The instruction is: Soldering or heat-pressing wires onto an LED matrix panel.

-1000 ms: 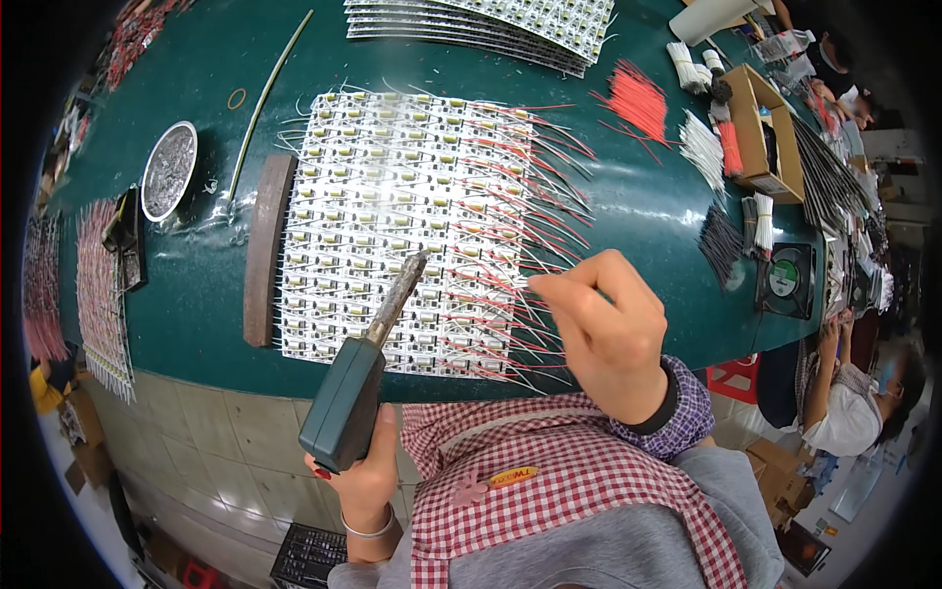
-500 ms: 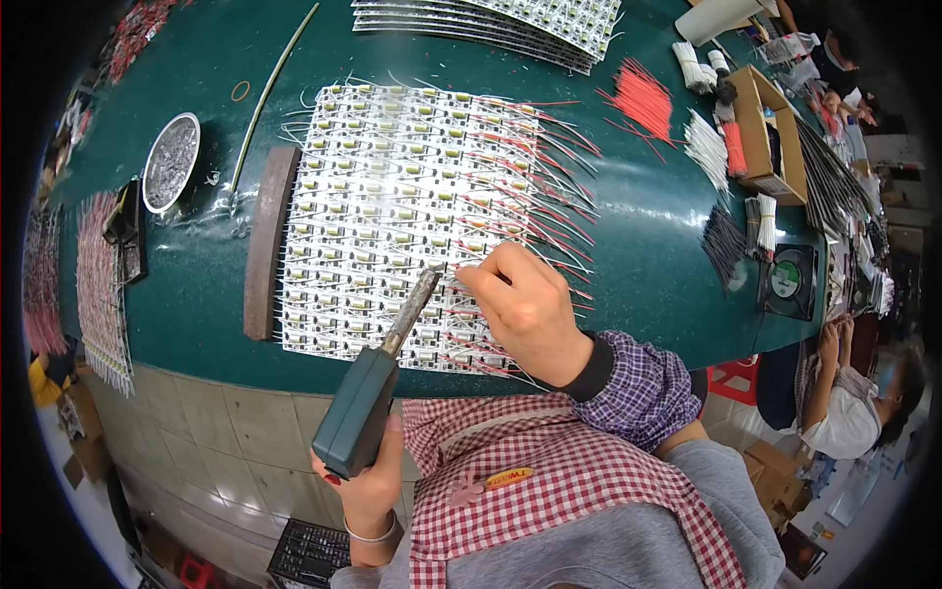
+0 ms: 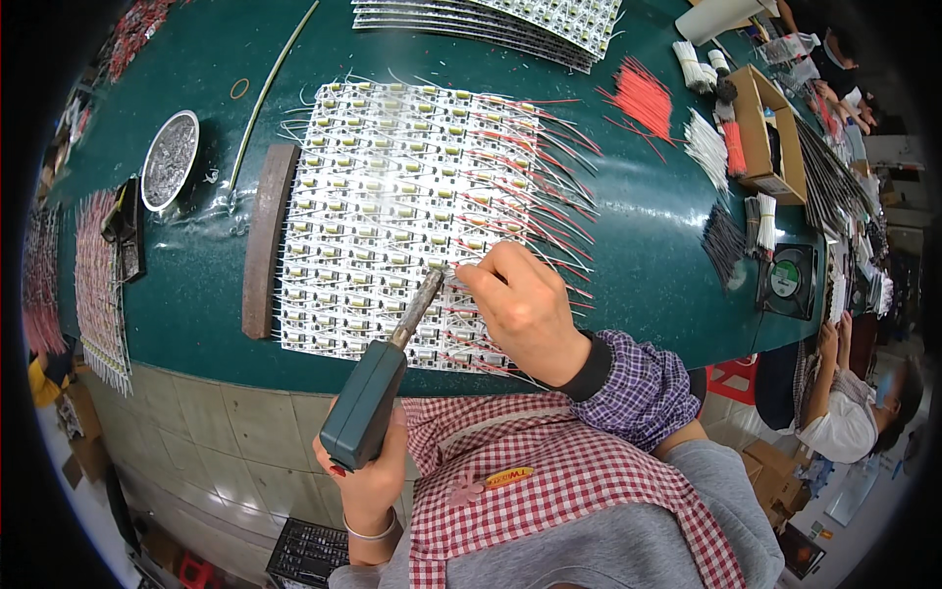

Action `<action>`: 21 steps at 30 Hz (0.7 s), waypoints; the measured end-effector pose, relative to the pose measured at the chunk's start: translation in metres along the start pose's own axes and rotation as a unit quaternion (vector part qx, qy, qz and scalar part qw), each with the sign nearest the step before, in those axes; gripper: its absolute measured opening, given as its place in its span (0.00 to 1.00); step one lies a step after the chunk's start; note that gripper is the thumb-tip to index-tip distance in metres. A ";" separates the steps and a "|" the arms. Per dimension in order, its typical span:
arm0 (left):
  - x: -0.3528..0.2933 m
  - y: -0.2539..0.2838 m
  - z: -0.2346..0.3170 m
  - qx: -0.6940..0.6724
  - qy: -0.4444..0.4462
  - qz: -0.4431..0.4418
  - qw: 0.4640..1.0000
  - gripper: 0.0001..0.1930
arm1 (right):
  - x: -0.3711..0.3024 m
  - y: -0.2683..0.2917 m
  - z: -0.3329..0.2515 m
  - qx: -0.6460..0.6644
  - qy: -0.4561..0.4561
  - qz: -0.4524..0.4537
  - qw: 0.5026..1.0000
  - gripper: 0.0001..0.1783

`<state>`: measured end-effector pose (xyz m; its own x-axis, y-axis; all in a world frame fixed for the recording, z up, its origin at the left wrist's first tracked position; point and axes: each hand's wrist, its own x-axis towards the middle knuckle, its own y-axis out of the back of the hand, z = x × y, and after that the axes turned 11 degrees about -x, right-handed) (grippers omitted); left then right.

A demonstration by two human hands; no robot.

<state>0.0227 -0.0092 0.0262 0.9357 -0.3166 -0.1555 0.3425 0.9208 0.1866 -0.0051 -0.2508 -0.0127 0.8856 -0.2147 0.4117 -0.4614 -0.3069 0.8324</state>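
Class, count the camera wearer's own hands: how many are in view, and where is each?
2: the left hand grips the dark green soldering iron; the right hand, fingertips pinched, is beside its tip over the circuit boards.

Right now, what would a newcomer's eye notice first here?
Probably the white rectangular circuit-board panel on the green table, its right side fringed with red and white wires. Then the dark-green-handled soldering iron in the left hand, its metal tip near the right hand.

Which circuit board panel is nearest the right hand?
The middle panel, beside the brown bar: the right hand is over it. The stacked panels and the wired panel at left lie apart from both hands.
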 end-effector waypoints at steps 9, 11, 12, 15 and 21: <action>-0.014 0.011 -0.022 -0.002 -0.065 -0.001 0.998 0.17 | -0.001 -0.002 0.000 -0.005 0.009 0.004 1.000 0.13; -0.017 0.012 -0.021 -0.023 -0.029 0.010 0.999 0.17 | -0.001 -0.002 -0.001 -0.006 0.009 0.006 1.000 0.13; -0.017 0.012 -0.020 -0.021 -0.029 0.010 0.999 0.17 | -0.001 -0.002 -0.001 -0.006 0.008 0.006 1.000 0.13; -0.017 0.011 -0.018 -0.019 -0.034 0.009 0.999 0.18 | -0.001 -0.002 0.000 -0.005 0.007 0.008 1.000 0.13; -0.020 0.013 -0.021 -0.021 -0.045 0.008 0.999 0.18 | -0.006 0.019 0.003 -0.016 -0.016 -0.006 1.000 0.13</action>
<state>0.0060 0.0138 0.0110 0.9458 -0.3184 -0.0647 0.3246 0.9344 0.1469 -0.0195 -0.2584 -0.0008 0.8890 -0.2411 0.3894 -0.4479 -0.2800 0.8491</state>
